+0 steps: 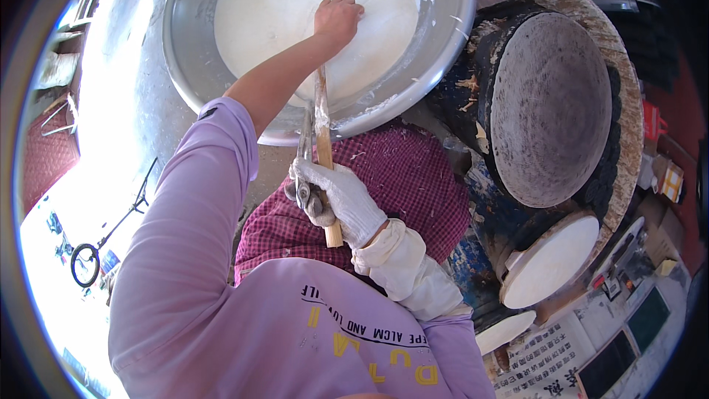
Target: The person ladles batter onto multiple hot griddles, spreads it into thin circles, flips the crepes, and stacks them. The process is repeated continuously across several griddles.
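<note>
My bare left hand (338, 19) is at the surface of white dough or thick batter (266, 27) in a large metal basin (185, 27). Its fingers are curled into the white mass, fingertips hidden. Below it, my right hand (346, 194), in a white knitted glove, grips a flat wooden stick (323, 149) together with a pivoted metal tool (303, 191), perhaps tongs. The stick is smeared white and reaches over the near rim of the basin. A plaid cloth (399, 177) covers my lap beneath the right hand.
To the right stands a stove with a large round griddle (551, 111) in a worn surround (626, 83). Nearer me are a white round board or lid (554, 266) and another pale disc (507, 331). A sheet bearing writing (545, 354) lies at the lower right.
</note>
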The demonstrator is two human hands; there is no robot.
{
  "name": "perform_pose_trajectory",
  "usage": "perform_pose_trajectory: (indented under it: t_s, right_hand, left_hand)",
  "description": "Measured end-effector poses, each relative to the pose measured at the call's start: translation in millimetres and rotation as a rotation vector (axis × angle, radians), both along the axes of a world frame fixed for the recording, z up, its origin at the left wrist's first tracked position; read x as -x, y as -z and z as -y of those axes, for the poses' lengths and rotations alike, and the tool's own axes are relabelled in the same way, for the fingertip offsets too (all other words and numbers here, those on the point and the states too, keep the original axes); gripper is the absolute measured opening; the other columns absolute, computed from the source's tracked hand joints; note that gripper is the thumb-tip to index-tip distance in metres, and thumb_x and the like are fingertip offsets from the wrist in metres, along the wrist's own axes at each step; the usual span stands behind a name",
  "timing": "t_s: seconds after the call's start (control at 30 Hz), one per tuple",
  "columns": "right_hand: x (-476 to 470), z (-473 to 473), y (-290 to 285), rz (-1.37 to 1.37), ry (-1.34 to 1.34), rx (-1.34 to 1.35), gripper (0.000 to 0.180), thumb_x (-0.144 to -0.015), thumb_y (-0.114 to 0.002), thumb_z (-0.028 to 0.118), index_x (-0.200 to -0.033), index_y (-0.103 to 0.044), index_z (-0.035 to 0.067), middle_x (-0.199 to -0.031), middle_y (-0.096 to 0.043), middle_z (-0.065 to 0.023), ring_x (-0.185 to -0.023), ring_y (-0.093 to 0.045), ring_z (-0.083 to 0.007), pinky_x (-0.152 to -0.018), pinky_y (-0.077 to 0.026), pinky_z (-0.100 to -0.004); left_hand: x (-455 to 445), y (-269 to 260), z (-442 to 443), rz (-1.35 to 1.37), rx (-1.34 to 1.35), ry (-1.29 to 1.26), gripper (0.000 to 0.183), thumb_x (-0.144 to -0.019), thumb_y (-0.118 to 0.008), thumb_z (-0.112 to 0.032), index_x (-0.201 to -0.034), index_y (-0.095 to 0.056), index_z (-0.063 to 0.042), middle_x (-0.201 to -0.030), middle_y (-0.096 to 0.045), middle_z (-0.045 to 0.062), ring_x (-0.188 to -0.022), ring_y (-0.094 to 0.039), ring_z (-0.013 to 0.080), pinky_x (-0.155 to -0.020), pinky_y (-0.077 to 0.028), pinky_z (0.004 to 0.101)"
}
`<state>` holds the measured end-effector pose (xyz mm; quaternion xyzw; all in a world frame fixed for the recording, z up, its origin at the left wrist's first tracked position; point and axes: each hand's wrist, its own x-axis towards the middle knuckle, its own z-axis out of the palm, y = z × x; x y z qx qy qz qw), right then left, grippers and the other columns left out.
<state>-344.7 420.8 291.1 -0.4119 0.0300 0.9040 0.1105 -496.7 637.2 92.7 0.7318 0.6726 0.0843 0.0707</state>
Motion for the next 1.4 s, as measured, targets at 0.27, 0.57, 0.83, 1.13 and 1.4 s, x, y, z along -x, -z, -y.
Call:
perform_pose_trajectory:
  t_s: [0.27, 0.57, 0.83, 1.13, 1.4]
  right_hand:
    - [1.3, -0.8, 1.3, 0.044, 0.028, 0.044, 0.024, -0.093, -0.068, 0.022, -0.081, -0.058, 0.004, -0.065, -0.058, -0.0054, -0.040, -0.045, -0.0062, -0.031, -0.026, -0.0211]
    - [1.1, 1.3, 6.4, 0.013, 0.025, 0.035, 0.022, -0.095, -0.066, 0.025, -0.087, -0.060, 0.005, -0.069, -0.060, -0.0040, -0.044, -0.049, -0.0032, -0.034, -0.030, -0.0166]
    - [-0.7, 1.0, 5.0, 0.003, 0.036, 0.013, 0.021, -0.095, -0.066, 0.025, -0.089, -0.061, 0.005, -0.072, -0.061, -0.0040, -0.045, -0.049, -0.0022, -0.035, -0.031, -0.0153]
    - [-0.4, 5.6, 6.5, 0.018, 0.041, 0.013, 0.022, -0.094, -0.066, 0.023, -0.086, -0.060, 0.004, -0.072, -0.061, -0.0060, -0.044, -0.049, -0.0032, -0.034, -0.029, -0.0169]
    - [1.6, 10.8, 9.0, -0.020, 0.046, -0.058, 0.020, -0.097, -0.060, 0.023, -0.086, -0.057, 0.006, -0.073, -0.059, -0.0045, -0.045, -0.046, -0.0019, -0.034, -0.030, -0.0163]
  left_hand:
    - [0.2, 4.2, -2.6, -0.011, 0.003, -0.010, 0.013, -0.087, -0.063, -0.016, -0.091, -0.075, -0.017, -0.093, -0.068, 0.001, -0.099, -0.061, 0.0199, -0.087, -0.045, 0.0363]
    - [4.7, 9.9, 1.5, -0.045, 0.041, -0.071, 0.013, -0.089, -0.064, -0.024, -0.090, -0.074, -0.015, -0.094, -0.068, 0.004, -0.097, -0.063, 0.0243, -0.085, -0.050, 0.0397]
    - [16.7, 5.4, 3.0, -0.118, 0.087, -0.011, 0.013, -0.089, -0.064, -0.023, -0.090, -0.074, -0.014, -0.094, -0.068, 0.005, -0.094, -0.065, 0.0270, -0.080, -0.053, 0.0407]
    - [43.3, -80.3, 18.3, 0.362, 0.723, 0.122, 0.025, -0.085, -0.064, -0.030, -0.089, -0.075, -0.008, -0.075, -0.065, 0.008, -0.068, -0.063, 0.0215, -0.066, -0.051, 0.0367]
    - [35.8, -201.0, 86.4, 1.810, 0.982, -0.423, 0.035, -0.103, -0.052, -0.027, -0.118, -0.064, 0.003, -0.072, -0.047, -0.005, -0.056, -0.030, 0.0017, -0.045, -0.026, 0.0143]
